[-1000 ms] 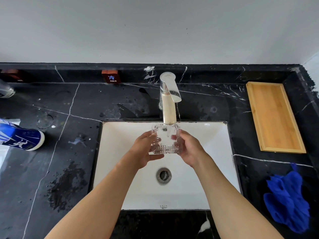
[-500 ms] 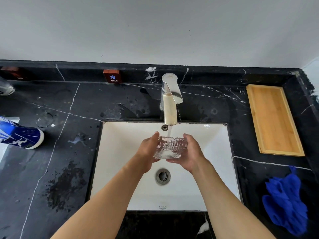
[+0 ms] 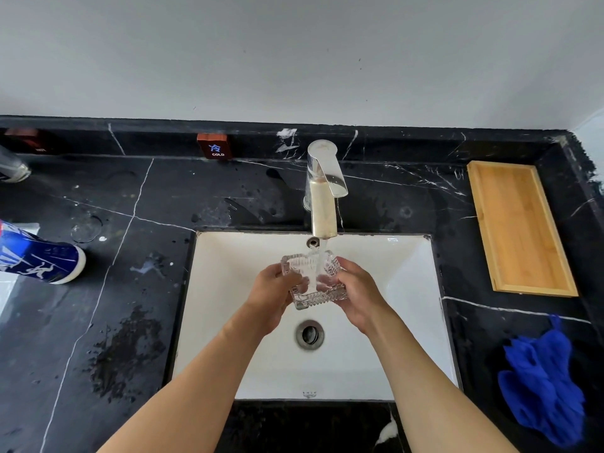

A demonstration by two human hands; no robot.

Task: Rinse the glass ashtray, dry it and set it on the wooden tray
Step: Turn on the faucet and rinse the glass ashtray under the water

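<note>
The square cut-glass ashtray [image 3: 312, 278] is held over the white sink [image 3: 405, 289], its hollow facing up under the water stream from the chrome faucet [image 3: 323, 191]. My left hand [image 3: 273, 295] grips its left side and my right hand [image 3: 358, 295] grips its right side. Water runs into the ashtray. The wooden tray [image 3: 519, 227] lies empty on the black counter at the right. A crumpled blue cloth [image 3: 545, 384] sits on the counter at the lower right.
The black marble counter [image 3: 130, 322] has wet patches left of the sink. A blue and white can [image 3: 42, 259] lies on its side at the far left. A small "COLD" sign [image 3: 214, 146] stands on the back ledge. The drain [image 3: 310, 334] is below my hands.
The ashtray was tilted on edge, then turned; now it sits flatter, hollow up, catching the stream. Both hands kept hold and stayed under the faucet.
</note>
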